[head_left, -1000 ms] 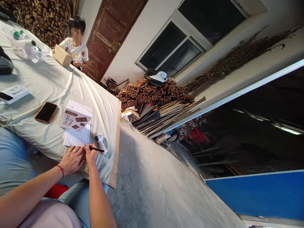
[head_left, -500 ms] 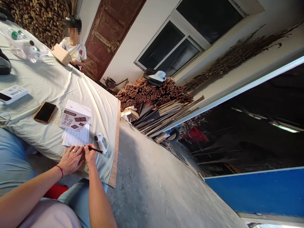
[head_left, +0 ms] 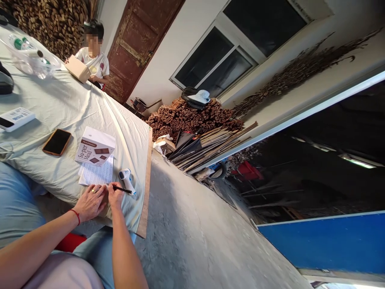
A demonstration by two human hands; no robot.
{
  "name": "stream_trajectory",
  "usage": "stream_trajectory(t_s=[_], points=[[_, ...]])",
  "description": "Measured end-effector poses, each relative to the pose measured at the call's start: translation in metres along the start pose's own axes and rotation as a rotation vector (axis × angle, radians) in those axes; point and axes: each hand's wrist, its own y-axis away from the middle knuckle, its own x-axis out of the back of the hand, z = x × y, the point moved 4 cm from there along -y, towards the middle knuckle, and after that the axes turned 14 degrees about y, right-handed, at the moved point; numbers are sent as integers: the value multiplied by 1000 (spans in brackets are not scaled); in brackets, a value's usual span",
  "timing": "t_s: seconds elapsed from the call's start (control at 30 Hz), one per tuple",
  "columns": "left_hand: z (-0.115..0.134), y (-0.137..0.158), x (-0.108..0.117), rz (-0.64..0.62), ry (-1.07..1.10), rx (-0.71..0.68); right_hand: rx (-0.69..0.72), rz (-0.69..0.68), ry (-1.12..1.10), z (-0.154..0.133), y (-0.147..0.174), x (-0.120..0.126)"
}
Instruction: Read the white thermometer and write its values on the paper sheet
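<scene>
My right hand (head_left: 115, 196) is closed around a black pen (head_left: 124, 189) at the lower edge of a sheet of handwritten paper (head_left: 98, 172). The pen slants to the right, its far end close to a white infrared thermometer (head_left: 128, 179) lying on the table. Beside it, my left hand (head_left: 92, 202) rests with fingers stretched out against the paper's near edge; a ring and a red wrist cord show on it. A white box (head_left: 95, 146) labelled "Super Meal" covers the upper part of the paper. The pen's tip is hidden by my fingers.
A phone (head_left: 57, 142) and a white device (head_left: 17, 119) lie to the left on the cloth-covered table (head_left: 75, 108). Across it, a person (head_left: 98, 66) holds a cardboard box (head_left: 77, 69) near a clear tub of bottles (head_left: 33, 60). Stacked firewood (head_left: 192, 118) stands beyond the wooden edge.
My right hand and the pen have shifted very slightly to the right. My left hand, the paper and the box keep their places.
</scene>
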Motion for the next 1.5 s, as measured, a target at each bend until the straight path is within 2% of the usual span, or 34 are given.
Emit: stream_trajectory(t_s=[0.27,0.5,0.93,1.2,1.33,1.43,1.5], points=[[1,-1,3,-9,-19,-5,2,-18,-4,-1,1,-1],[1,-1,2,-20,-22,-1,-18,24,-17,2,0,0],[2,-2,4,-16,1,1,-28,-59,72,-5,-1,2],[1,-2,5,-27,14,7,-107,-63,74,-5,-1,3],[2,-4,5,-36,42,24,-169,21,101,-1,1,9],[-3,-6,12,-57,82,30,-144,43,146,-2,0,13],[-16,-6,24,-49,84,74,-106,19,203,-5,-4,16]])
